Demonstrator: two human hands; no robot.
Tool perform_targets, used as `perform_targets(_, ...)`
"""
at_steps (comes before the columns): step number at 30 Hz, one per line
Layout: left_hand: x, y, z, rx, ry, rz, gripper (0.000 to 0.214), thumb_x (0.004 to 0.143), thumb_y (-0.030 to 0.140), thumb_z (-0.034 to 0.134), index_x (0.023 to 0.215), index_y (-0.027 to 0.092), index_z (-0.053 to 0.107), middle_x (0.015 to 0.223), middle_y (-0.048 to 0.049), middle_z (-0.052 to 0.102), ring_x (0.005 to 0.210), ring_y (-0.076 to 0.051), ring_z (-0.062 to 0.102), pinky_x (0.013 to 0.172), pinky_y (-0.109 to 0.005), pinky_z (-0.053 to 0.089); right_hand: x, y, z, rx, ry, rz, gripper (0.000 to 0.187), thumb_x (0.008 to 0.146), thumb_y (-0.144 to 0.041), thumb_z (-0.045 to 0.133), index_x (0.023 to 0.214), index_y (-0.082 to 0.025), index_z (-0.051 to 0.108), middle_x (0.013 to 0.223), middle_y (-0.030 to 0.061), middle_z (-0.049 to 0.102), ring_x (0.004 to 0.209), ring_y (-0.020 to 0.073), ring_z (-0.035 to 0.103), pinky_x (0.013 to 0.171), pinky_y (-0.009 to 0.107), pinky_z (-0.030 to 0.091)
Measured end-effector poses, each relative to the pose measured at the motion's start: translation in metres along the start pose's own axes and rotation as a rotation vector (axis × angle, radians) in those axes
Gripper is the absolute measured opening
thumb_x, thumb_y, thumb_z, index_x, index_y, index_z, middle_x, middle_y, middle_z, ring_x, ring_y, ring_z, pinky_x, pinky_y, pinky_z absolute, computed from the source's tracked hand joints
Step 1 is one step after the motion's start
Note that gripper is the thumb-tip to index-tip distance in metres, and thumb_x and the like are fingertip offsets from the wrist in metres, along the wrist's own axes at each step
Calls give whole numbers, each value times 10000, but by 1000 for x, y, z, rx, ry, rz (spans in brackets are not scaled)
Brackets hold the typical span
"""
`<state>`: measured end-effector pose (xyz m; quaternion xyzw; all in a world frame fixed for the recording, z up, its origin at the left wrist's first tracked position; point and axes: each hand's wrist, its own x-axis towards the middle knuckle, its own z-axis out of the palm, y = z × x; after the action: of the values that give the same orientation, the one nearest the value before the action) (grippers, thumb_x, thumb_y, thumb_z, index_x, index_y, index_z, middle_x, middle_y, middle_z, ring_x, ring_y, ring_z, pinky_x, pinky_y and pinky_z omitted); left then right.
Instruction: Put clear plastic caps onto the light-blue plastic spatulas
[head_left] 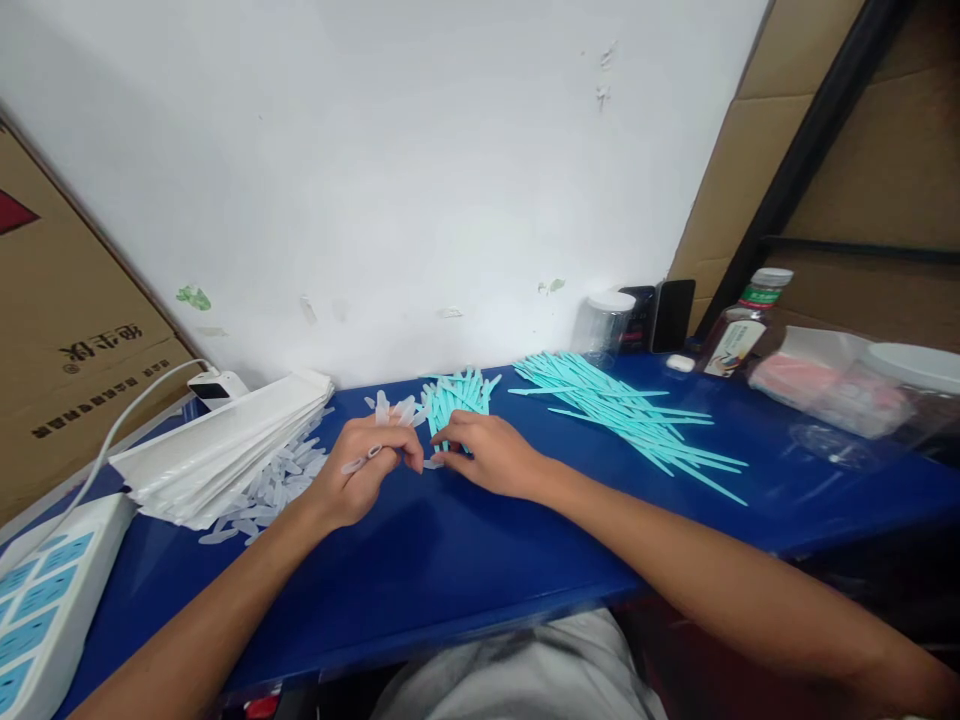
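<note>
My left hand (364, 470) rests on the blue table (450, 560) with its fingers curled round a few small clear plastic caps (358, 462). My right hand (487, 452) lies beside it, fingertips pinched at a short teal stick in the small pile of teal sticks (457, 395). More clear caps (394, 408) lie just behind my hands. A larger fan of long teal sticks (637, 415) is spread to the right.
A stack of white flat sleeves (225, 450) lies at left over a heap of clear caps (270, 490). A power strip (45, 600) and charger (214, 388) sit far left. A clear jar (604, 325), phones (671, 315), a bottle (739, 335) and plastic bags (840, 385) stand at back right.
</note>
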<state>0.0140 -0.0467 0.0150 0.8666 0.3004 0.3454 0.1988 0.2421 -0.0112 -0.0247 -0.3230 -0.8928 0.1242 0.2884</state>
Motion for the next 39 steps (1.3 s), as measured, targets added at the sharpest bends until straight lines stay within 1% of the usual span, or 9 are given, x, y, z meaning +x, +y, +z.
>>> perform_targets(4,-2,-1,4,124,-57,56,374,1004,246,359,814,184,675,756,-18,661,706,-179,521,780,-349,363,2,-7,19,-257,-133,-16,260,994,-395,675,1056,-151,738,1063,108,656,912,226,646,686,301,447)
perform_targets(7,-2,1,8,227,-88,147,343,1006,234,346,844,190,645,750,-18,641,699,-187,475,808,-379,336,2,-7,19,-275,-187,-25,191,1034,-315,610,1045,-149,704,1069,106,652,946,229,630,719,305,452)
perform_targets(11,-1,6,12,361,-106,292,248,970,176,364,876,197,592,771,-26,626,697,-199,450,822,-409,331,0,2,-4,-191,-215,-40,124,1044,-220,573,999,-140,657,1057,111,653,935,213,601,788,309,447)
perform_targets(15,-1,13,19,454,-140,387,167,884,119,422,864,198,569,767,-42,585,711,-218,471,824,-427,371,-3,10,-41,7,-75,72,170,1085,-225,460,985,-169,586,878,46,661,721,156,545,687,277,392)
perform_targets(19,-3,18,30,518,-218,398,118,782,127,490,823,198,575,764,-52,571,694,-220,466,892,-474,410,-3,2,-63,348,26,-6,184,1089,-297,466,1034,-193,608,839,8,678,694,133,579,674,252,418)
perform_targets(22,-6,19,38,553,-286,379,91,757,162,533,808,198,598,779,-62,589,726,-233,494,961,-508,410,-3,-11,-61,480,-4,-6,193,1058,-307,528,979,-192,661,855,15,687,706,133,597,654,241,439)
perform_targets(26,-9,19,47,594,-343,371,88,742,200,599,825,193,630,787,-64,610,763,-244,525,1008,-510,413,-4,-23,-51,501,-35,7,205,1040,-263,548,931,-181,702,818,16,697,698,131,603,648,236,440)
perform_targets(31,-11,20,52,602,-372,353,100,703,195,619,802,187,613,807,-76,627,723,-236,518,858,-446,464,-3,-27,-44,586,-40,5,188,1005,-260,616,882,-174,729,796,10,707,721,131,625,656,231,458)
perform_targets(39,-12,19,50,602,-349,364,76,743,199,595,818,193,585,792,-61,604,696,-230,508,785,-427,441,1,-27,-34,847,-81,134,365,940,-514,702,869,-158,744,787,36,718,726,158,666,715,276,538)
